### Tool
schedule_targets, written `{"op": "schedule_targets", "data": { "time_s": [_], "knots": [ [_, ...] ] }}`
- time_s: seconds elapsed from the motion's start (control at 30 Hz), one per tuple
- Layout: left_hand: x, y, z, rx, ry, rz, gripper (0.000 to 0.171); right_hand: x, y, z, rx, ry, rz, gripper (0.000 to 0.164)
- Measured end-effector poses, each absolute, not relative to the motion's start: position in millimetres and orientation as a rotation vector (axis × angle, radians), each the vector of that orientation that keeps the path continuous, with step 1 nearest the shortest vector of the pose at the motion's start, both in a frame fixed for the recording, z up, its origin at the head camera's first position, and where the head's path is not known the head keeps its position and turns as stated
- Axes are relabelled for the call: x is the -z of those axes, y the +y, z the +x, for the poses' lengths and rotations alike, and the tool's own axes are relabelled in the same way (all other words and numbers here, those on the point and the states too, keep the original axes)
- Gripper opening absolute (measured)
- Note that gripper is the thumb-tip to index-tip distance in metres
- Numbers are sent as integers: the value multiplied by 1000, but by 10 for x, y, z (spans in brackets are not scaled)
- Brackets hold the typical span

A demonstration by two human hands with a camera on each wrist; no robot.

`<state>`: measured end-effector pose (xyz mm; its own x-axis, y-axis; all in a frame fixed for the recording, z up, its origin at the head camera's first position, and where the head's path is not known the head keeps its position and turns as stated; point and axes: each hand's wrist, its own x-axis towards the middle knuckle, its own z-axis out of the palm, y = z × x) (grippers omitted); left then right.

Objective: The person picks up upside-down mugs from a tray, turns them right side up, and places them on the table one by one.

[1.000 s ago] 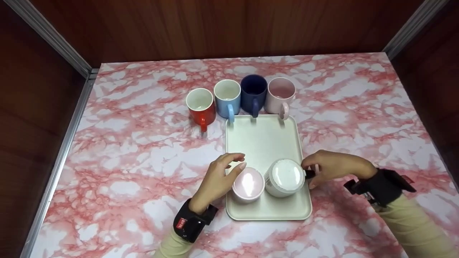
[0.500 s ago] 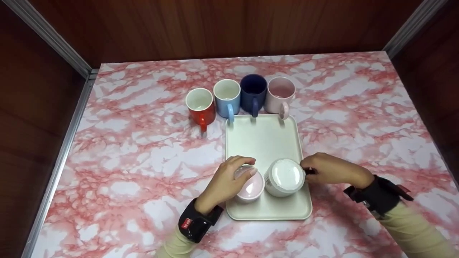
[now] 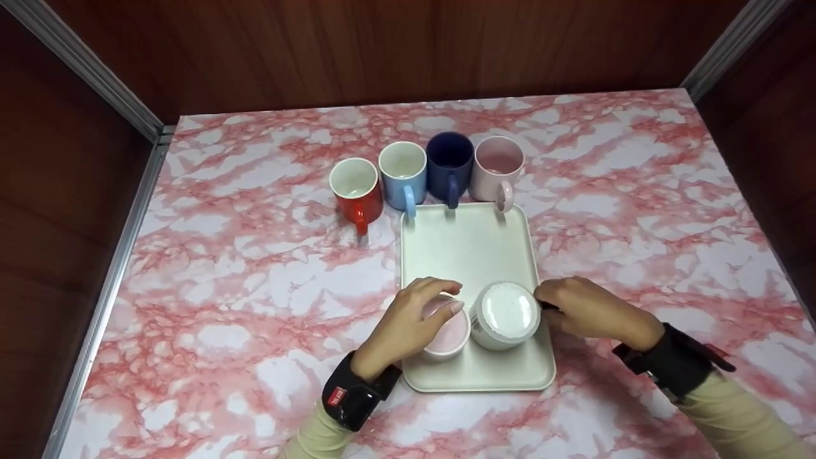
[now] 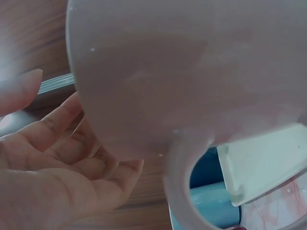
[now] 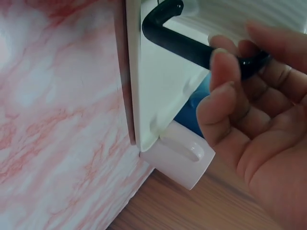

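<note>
On the cream tray [image 3: 470,245] a pale pink mug [image 3: 451,336] and a white mug [image 3: 508,312] stand side by side, both apparently bottom up. My left hand [image 3: 403,322] arches loosely over the pink mug, thumb and fingers apart. In the left wrist view the pink mug [image 4: 158,81] fills much of the picture, with fingers relaxed beyond its edge. At the tray's right edge my right hand [image 3: 593,311] pinches the white mug's black handle [image 5: 180,45], seen best in the right wrist view between thumb and curled fingers.
Behind the tray stand upright mugs in a row: red [image 3: 358,197], light blue [image 3: 403,175], dark blue [image 3: 450,169] and pink [image 3: 497,169]. Their handles point toward me. A red-and-white marbled table [image 3: 255,287] meets dark wooden walls [image 3: 408,51].
My left hand has moved right, from beside the pink mug to over it. My right fingers have closed round the white mug's handle. The mugs and tray stay put.
</note>
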<state>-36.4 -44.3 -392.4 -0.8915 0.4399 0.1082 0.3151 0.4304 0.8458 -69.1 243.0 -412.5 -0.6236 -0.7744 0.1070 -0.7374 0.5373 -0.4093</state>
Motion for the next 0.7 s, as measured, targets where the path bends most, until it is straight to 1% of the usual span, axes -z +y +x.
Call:
{"op": "schedule_targets", "data": {
  "time_s": [0.1,0.27,0.7],
  "knots": [
    [3921,-436,-366,-1467,2545,678,28,4145,2437,-656,638,2697,-1320,16],
    [3921,-432,-357,-1487,2542,677,29,4185,2429,-608,677,2718,-1329,15],
    [3937,-439,-337,-1566,2546,671,28,4266,2400,-568,872,2813,-1246,23]
  ]
}}
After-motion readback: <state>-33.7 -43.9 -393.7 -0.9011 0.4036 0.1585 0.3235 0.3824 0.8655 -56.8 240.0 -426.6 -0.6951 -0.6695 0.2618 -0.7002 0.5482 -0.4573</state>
